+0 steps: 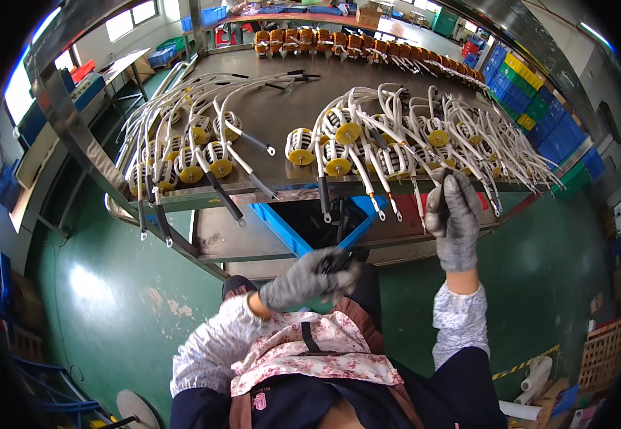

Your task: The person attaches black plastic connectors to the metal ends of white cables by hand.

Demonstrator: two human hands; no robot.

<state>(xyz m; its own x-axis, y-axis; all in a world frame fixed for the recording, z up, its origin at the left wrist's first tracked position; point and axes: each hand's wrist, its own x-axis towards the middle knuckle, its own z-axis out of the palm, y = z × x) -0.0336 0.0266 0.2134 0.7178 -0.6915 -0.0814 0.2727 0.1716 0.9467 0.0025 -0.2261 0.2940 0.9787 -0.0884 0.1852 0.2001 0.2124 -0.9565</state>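
My left hand [303, 280], in a grey glove, is closed around small black tube pieces [333, 262] in front of my lap. Raised at the shelf's front edge, my right hand [456, 218], also gloved, has its fingers pinched together beside the hanging cable ends. A dark bit shows at its fingertips, too small to name. Wound coils with yellow end discs [338, 166] and white cables [357, 161] lie along the metal shelf [275, 125]. Ring lugs [398, 214] tip the cables hanging over the edge. Black sleeves [225, 200] cover several cable ends, mostly at the left.
Below the shelf edge, a blue bin [275, 227] holds black pieces. A row of orange-brown coils [325, 43] lines the shelf's far side. Stacked blue, green and yellow crates [532, 86] stand at the right. The shelf's metal frame post [75, 136] rises at the left.
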